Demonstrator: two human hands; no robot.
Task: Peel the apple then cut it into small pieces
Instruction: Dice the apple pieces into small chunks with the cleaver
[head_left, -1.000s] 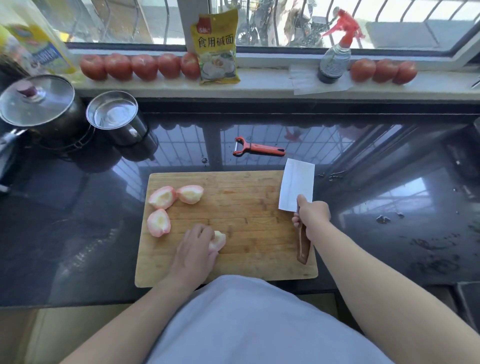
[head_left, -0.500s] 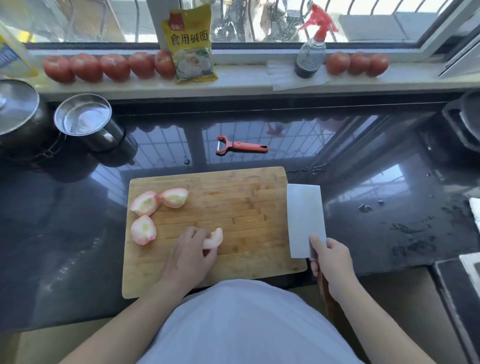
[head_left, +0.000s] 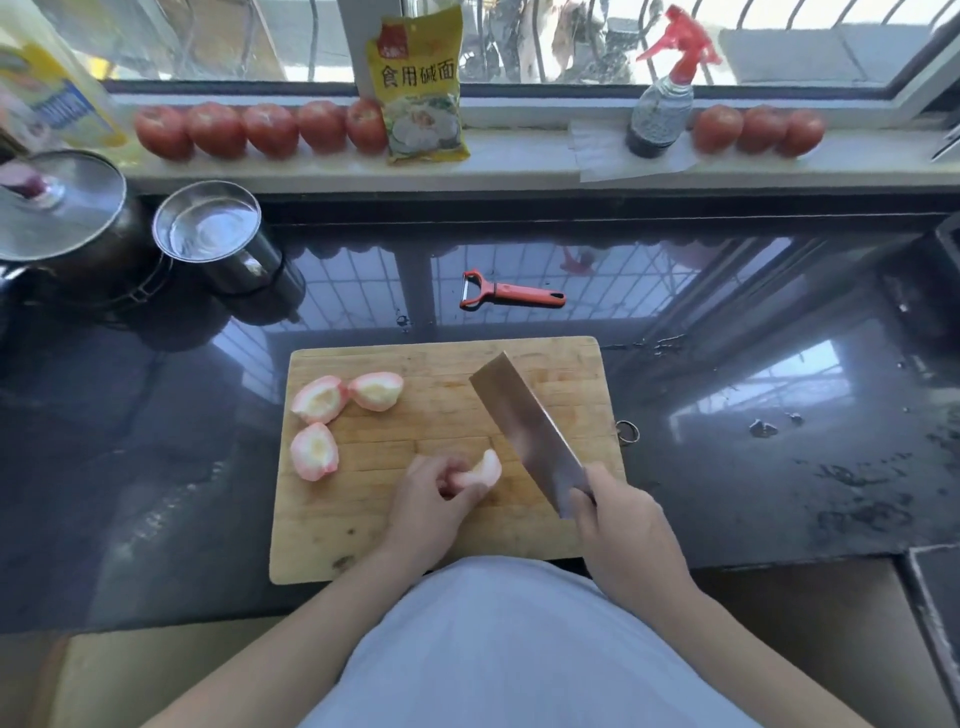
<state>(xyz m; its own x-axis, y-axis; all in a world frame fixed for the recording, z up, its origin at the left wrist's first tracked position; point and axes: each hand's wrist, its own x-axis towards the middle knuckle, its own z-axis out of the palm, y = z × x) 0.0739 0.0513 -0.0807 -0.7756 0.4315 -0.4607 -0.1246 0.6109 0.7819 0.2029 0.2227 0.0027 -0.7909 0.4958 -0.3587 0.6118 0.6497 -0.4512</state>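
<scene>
Swung back from off the cutting board (head_left: 545, 364) edge, the cleaver (head_left: 524, 426), gripped by the right hand (head_left: 621, 525), angles beside the apple quarter (head_left: 483, 470) pinched by the left hand (head_left: 431, 499) near the board's middle.

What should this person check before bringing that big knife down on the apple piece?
1. Apple quarter held steady by the left hand: ok.
2. Cleaver gripped firmly at the handle by the right hand: ok.
3. Blade lined up over the quarter: not ok, it sits tilted to the right of it.
4. Left fingertips tucked clear of the cut line: cannot tell.
5. Cutting board lying flat on the counter: ok.
6. Other three apple quarters out of the blade's way: ok, they lie at the board's left.
</scene>
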